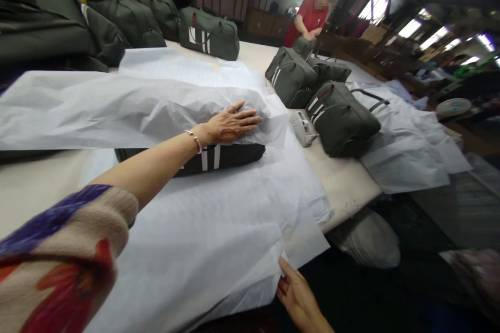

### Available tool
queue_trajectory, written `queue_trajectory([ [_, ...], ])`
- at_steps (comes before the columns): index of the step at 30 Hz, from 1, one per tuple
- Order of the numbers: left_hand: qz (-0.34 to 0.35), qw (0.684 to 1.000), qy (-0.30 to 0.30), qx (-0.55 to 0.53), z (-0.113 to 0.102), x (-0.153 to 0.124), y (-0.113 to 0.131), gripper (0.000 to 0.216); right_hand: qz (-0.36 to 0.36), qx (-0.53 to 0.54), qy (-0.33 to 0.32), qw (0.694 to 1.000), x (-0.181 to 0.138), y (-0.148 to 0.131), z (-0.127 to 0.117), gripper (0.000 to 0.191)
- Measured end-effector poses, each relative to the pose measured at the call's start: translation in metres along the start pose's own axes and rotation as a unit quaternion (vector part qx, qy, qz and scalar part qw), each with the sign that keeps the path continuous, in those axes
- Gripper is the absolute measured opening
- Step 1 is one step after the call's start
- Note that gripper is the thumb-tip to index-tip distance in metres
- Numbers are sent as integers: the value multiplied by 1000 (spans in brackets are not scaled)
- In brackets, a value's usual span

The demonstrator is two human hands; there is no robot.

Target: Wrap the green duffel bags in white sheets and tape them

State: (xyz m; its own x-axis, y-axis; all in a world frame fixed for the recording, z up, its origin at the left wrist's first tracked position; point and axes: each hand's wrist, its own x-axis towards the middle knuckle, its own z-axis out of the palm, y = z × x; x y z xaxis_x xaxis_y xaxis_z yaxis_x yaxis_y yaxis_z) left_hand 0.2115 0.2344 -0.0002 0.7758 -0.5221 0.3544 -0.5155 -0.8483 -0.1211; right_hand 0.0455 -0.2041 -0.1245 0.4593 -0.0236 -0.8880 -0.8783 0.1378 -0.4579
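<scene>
A dark green bag with white stripes [238, 157] lies on the table, its upper part covered by a folded-over sheet of white tissue paper [128, 109]. Flat on that paper, fingers spread, my left hand [233, 125] presses down over the bag. Toward me, more white paper [195, 239] spreads out to the table's front edge. My right hand [299, 294] grips the near right edge of this paper, thumb on top and fingers beneath. How many sheets it holds I cannot tell.
Several finished-looking green bags [209, 34] stand at the back left. More green bags [344, 119] sit at the right, beside a tape dispenser [303, 129]. Loose white paper [414, 140] hangs over the right edge. A person in a red shirt [310, 15] handles a bag at the far end.
</scene>
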Motion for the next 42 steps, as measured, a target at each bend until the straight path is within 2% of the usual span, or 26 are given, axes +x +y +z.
queue_trajectory([
  [4,0,1000,8,-10,2,-1,-1,48,21,-45,-17,999,-7,-12,2,55],
  [6,0,1000,-1,2,2,-2,-1,48,-8,-136,-5,991,-7,-19,2,48],
  [7,0,1000,-4,8,3,-2,-1,48,-38,-215,3,976,-8,-23,1,45],
  [8,0,1000,-6,13,3,-2,-1,48,-79,-311,11,947,-9,-29,0,44],
  [9,-1,1000,-6,17,4,-2,-2,48,-131,-413,22,901,-11,-35,-1,44],
  [11,-4,1000,-3,18,5,-3,-2,48,-246,-578,53,776,-18,-49,-3,46],
  [12,-4,1000,-1,16,5,-3,-2,47,-293,-627,72,719,-22,-56,-3,47],
  [13,-4,1000,2,14,6,-3,-2,46,-325,-653,90,678,-26,-62,-2,48],
  [14,-2,1000,6,13,7,-3,-3,45,-342,-663,104,658,-30,-67,-1,48],
  [15,0,1000,9,12,7,-3,-3,45,-347,-659,107,658,-33,-71,0,48],
  [16,3,1000,13,12,8,-3,-3,44,-346,-644,100,675,-35,-74,2,48],
  [17,4,1000,17,12,8,-3,-4,44,-342,-615,87,706,-37,-75,5,48],
  [19,6,1000,25,12,9,-3,-4,45,-316,-506,51,801,-39,-74,11,45],
  [21,7,999,30,20,8,-3,-3,46,-264,-342,0,902,-39,-70,19,44],
  [22,8,999,31,26,7,-3,-2,46,-228,-255,-29,939,-40,-67,23,47],
  [24,7,999,28,28,3,-4,0,45,-164,-112,-70,978,-44,-65,32,51],
  [27,3,999,25,21,-3,-5,5,44,-142,-21,-89,986,-57,-78,53,41],
  [30,-2,999,28,45,-10,-6,10,44,-170,-25,-157,972,-80,-117,88,34],
  [32,-6,998,32,61,-14,-7,13,44,-206,-44,-239,948,-96,-152,121,32],
  [34,-10,997,33,75,-16,-7,15,44,-257,-63,-317,911,-108,-190,160,27],
  [37,-17,996,27,84,-15,-8,15,38,-322,-61,-374,868,-111,-240,223,21],
  [40,-43,995,10,89,-12,-11,13,28,-317,-65,-387,863,-96,-275,282,22],
  [42,-96,990,-2,102,-14,-12,10,20,-288,-78,-388,872,-81,-288,313,25],
])
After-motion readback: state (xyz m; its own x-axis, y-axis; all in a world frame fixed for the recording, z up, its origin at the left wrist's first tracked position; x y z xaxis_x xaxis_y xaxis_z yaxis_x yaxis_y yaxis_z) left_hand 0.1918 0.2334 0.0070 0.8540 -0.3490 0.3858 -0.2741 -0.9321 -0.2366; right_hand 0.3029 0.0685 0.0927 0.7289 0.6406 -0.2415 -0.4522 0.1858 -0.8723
